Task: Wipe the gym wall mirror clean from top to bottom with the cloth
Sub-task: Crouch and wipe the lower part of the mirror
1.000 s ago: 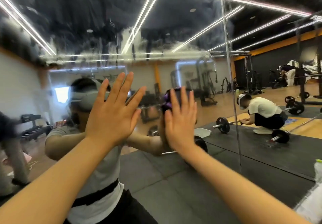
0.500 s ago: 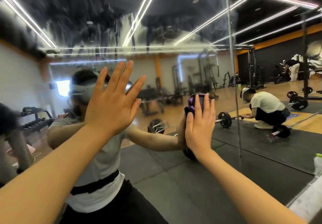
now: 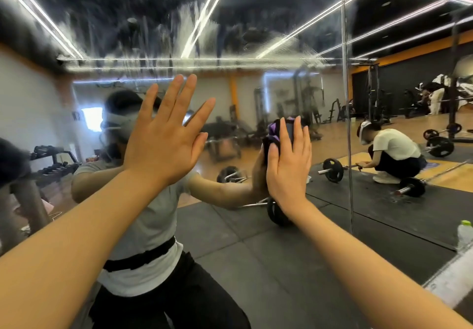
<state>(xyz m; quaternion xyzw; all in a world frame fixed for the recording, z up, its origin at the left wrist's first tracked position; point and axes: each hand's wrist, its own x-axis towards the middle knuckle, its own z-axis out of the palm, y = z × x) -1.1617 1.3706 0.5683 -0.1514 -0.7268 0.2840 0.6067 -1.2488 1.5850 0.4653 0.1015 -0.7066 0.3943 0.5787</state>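
Clearly the wiping is under way at about chest height on the large frameless gym wall mirror [image 3: 256, 264], whose glass is showing streaky smears across its upper part while the lower reflection of the dark floor mats is looking cleaner. The right hand [image 3: 288, 167] is pressing a crumpled purple cloth [image 3: 275, 130] flat against the glass with straight fingers held together; only the top of the cloth is peeking out above and to the left of the fingertips, the rest being hidden under the palm. Holding it this way is probably spreading pressure over the whole pad instead of one edge. The left hand [image 3: 166, 136] is raised alongside with its fingers spread and relaxed, holding nothing; it seems to be resting on or close to the glass, likely for balance, though contact cannot be told. A vertical seam [image 3: 346, 98] between mirror panels is running just right of the cloth, which may be marking the limit of this pass. A clear plastic bottle with a green cap [image 3: 464, 236] is standing at the mirror's foot on the far right, well apart from both hands.
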